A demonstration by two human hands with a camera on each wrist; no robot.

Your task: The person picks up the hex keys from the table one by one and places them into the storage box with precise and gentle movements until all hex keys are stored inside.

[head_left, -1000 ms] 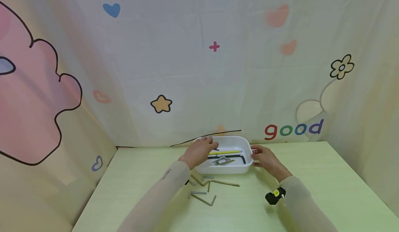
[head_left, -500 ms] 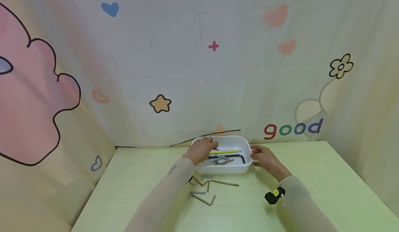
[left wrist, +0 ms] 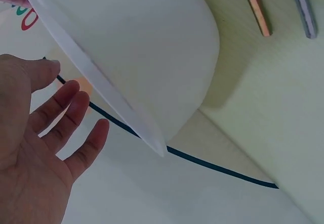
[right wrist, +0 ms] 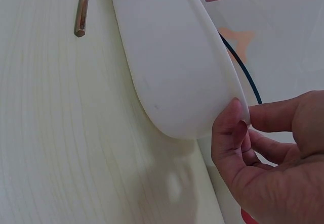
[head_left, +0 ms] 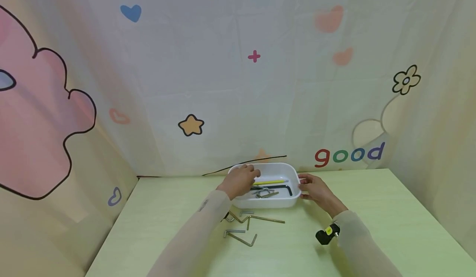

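A white plastic box [head_left: 265, 203] stands at the back of the table. Inside lie a yellow pencil-like rod [head_left: 271, 182], a black hex key [head_left: 280, 186] and some smaller silver and brass-coloured hex keys [head_left: 265, 193]. My left hand [head_left: 239, 181] hovers over the box's left end; in the left wrist view, its fingers [left wrist: 88, 148] are loosely bent, with nothing seen between them. At the other end, my right hand [head_left: 317, 189] pinches the box's rim between thumb and fingers, as the right wrist view shows [right wrist: 263, 155]. My left hand hides part of the box's contents.
Several silver and brass-coloured hex keys [head_left: 267, 219] lie on the pale table [head_left: 290, 252] in front of the box. A printed curtain [head_left: 223, 82] hangs just behind it. Black wrist gear [head_left: 325, 235] sits at the right sleeve.
Since a second ago, my left hand and forearm have shifted slightly right. The short stick end by its fingertips no longer shows. The right hand and box keep their places.
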